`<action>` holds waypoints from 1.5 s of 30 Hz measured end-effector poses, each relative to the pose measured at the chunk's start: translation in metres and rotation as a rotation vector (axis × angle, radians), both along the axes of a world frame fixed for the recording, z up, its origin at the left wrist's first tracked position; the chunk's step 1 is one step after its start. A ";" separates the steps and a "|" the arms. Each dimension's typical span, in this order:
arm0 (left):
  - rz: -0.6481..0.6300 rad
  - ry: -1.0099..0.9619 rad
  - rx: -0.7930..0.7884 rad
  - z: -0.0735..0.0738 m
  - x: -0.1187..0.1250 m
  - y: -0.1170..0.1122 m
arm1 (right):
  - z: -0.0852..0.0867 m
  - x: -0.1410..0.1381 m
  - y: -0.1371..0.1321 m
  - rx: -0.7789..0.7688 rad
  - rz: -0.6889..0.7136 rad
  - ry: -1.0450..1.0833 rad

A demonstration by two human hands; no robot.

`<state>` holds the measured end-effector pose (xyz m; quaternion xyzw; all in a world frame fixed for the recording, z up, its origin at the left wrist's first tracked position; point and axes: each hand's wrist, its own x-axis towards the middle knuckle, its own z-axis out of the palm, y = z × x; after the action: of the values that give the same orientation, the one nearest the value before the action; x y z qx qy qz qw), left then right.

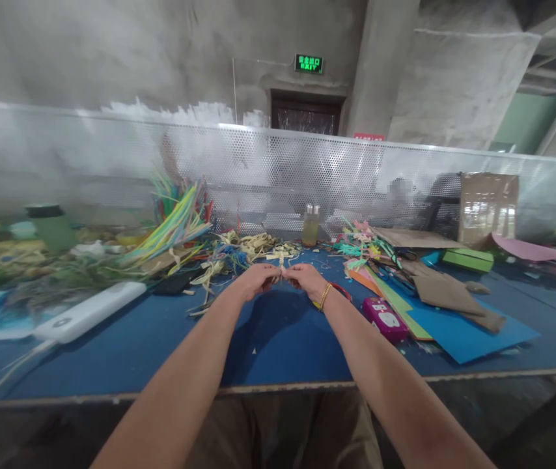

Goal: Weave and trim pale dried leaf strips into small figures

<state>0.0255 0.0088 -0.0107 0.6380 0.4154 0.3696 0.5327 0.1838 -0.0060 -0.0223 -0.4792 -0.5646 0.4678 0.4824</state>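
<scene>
Over the middle of the blue table, my left hand (258,279) and my right hand (308,279) meet fingertip to fingertip. Both are closed in a pinch on a small pale-yellow piece of strips (282,258), whose upper end sticks up between the fingers. Its lower part is hidden by my fingertips, and its exact kind cannot be made out. A gold bracelet (325,296) circles my right wrist. Just behind the hands lie loose pale-yellow strips (258,245). Partly covered by my right wrist is a red and yellow round thing (344,292).
A white power strip (95,312) and green-lidded bottle (51,228) stand left, near a bundle of coloured strips (180,212). Right are a purple box (385,319), blue paper (473,329) and cardboard (448,293). A glass bottle (311,225) stands before the perforated metal screen (258,169).
</scene>
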 end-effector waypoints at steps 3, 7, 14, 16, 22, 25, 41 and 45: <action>-0.046 -0.029 -0.054 0.002 0.001 -0.001 | 0.000 0.000 0.001 0.007 -0.009 -0.001; -0.047 -0.026 -0.061 0.002 0.000 0.001 | 0.000 0.000 0.001 0.003 0.002 0.000; -0.054 0.033 0.001 -0.002 -0.003 0.004 | -0.001 0.000 0.001 0.002 0.000 -0.031; -0.052 0.073 0.014 -0.002 -0.004 0.004 | -0.001 0.000 0.002 0.025 -0.022 -0.069; -0.061 0.077 -0.018 -0.003 -0.004 0.005 | -0.001 0.000 0.001 0.041 -0.007 -0.091; -0.097 -0.012 -0.097 0.001 -0.002 0.002 | -0.001 0.000 0.001 -0.045 0.068 0.041; -0.136 -0.173 -0.253 0.008 -0.001 -0.005 | 0.003 0.002 -0.003 -0.114 0.081 0.101; -0.083 -0.136 -0.156 0.003 0.000 -0.002 | 0.002 0.000 -0.003 -0.080 0.050 -0.004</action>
<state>0.0260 0.0072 -0.0080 0.5847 0.3792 0.3560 0.6226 0.1840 -0.0094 -0.0207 -0.4846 -0.5583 0.5011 0.4499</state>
